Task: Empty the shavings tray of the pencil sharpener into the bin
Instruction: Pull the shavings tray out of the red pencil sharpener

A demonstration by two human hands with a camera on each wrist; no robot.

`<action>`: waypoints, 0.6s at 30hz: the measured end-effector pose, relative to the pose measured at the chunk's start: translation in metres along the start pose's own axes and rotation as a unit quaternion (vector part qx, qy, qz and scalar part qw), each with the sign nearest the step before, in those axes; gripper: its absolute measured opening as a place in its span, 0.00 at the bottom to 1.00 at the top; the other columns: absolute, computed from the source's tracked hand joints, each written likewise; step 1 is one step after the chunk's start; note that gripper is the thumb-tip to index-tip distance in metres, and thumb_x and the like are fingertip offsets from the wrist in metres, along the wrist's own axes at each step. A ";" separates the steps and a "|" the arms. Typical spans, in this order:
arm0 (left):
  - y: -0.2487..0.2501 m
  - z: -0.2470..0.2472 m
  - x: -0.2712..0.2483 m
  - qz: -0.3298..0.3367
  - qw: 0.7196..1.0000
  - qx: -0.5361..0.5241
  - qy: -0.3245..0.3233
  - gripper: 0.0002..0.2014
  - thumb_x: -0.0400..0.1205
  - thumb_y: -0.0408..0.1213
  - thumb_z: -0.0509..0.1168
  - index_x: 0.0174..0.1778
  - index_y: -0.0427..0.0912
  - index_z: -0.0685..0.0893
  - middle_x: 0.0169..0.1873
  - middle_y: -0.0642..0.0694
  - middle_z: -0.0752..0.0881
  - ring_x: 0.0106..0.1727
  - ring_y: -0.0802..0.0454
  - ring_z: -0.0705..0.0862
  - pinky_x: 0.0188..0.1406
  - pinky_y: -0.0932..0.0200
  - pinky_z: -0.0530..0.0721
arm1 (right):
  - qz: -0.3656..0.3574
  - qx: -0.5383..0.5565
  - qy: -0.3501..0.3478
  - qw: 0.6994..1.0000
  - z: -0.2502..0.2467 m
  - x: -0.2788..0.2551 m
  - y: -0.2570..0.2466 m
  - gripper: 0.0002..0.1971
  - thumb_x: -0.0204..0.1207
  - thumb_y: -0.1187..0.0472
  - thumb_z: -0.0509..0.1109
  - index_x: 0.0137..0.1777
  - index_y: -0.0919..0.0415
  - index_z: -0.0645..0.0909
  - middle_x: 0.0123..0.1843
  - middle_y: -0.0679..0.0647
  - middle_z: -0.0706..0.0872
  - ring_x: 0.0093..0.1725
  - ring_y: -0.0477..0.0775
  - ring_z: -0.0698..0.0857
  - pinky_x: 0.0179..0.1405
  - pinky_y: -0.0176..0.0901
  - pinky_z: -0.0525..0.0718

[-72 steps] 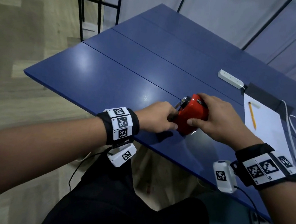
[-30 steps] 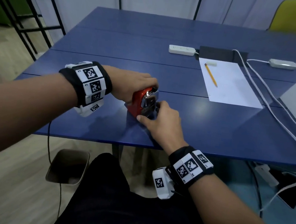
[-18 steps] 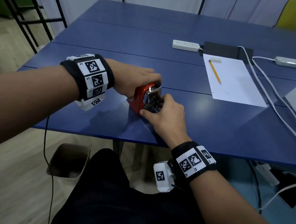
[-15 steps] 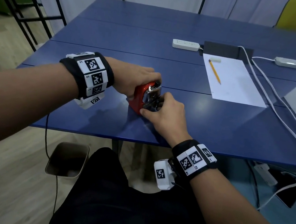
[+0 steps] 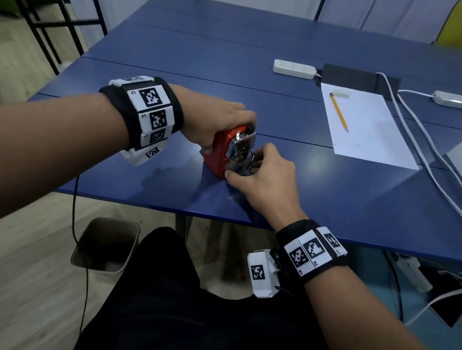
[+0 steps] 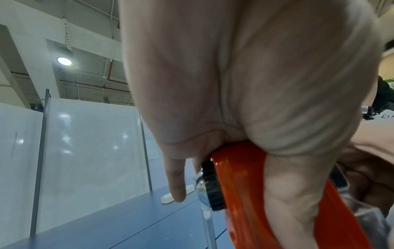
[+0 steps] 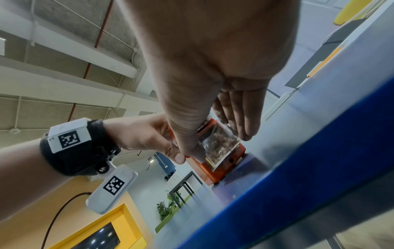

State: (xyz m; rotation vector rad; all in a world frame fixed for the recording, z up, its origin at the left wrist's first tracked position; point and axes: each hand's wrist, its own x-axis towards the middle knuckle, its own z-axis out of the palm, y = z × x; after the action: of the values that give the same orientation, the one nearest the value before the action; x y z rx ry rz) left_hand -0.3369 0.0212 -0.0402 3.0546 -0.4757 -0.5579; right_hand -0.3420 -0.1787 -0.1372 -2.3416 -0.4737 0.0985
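The left hand (image 5: 218, 122) is wrapping around the red pencil sharpener (image 5: 222, 152) near the blue table's (image 5: 335, 197) front edge, while the right hand (image 5: 266, 178) is pinching its clear shavings tray (image 7: 220, 144); the bin (image 5: 104, 244) is sitting below.

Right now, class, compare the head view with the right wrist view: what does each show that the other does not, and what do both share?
Only the head view shows the bin on the floor under the table's near edge, and the pencil lying on the paper.

Only the right wrist view shows brown shavings inside the clear shavings tray, gripped between thumb and fingers.

Both show the left hand holding the red pencil sharpener on the blue table, and the right hand at the tray.
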 end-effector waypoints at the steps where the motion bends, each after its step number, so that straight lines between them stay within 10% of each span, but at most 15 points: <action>1: 0.000 0.000 0.000 0.000 1.000 0.000 0.001 0.45 0.67 0.29 0.84 0.76 0.54 0.68 0.67 0.47 0.76 0.61 0.39 0.84 0.58 0.34 0.89 | 0.002 -0.001 -0.002 1.000 0.000 0.000 0.001 0.30 0.59 0.34 0.84 0.52 0.50 0.77 0.47 0.46 0.91 0.50 0.56 0.91 0.50 0.60 0.92; 10: 0.001 0.001 -0.001 -0.002 1.000 -0.010 0.005 0.45 0.68 0.27 0.84 0.77 0.51 0.69 0.66 0.47 0.76 0.59 0.39 0.84 0.56 0.35 0.89 | -0.005 0.001 -0.020 1.000 -0.002 0.002 -0.003 0.47 0.60 0.30 0.87 0.74 0.55 0.78 0.66 0.53 0.92 0.67 0.59 0.90 0.66 0.60 0.90; 18: 0.002 0.001 -0.001 -0.006 1.000 -0.011 0.005 0.45 0.68 0.27 0.84 0.77 0.51 0.69 0.68 0.46 0.76 0.61 0.39 0.84 0.58 0.35 0.89 | -0.008 -0.009 -0.002 1.000 0.000 -0.001 -0.004 0.31 0.68 0.35 0.84 0.62 0.53 0.82 0.56 0.52 0.93 0.59 0.60 0.90 0.57 0.59 0.91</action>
State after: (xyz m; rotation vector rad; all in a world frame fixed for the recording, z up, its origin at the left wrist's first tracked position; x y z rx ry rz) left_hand -0.3386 0.0199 -0.0408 3.0398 -0.4489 -0.5450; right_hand -0.3447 -0.1764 -0.1342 -2.3552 -0.4964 0.0927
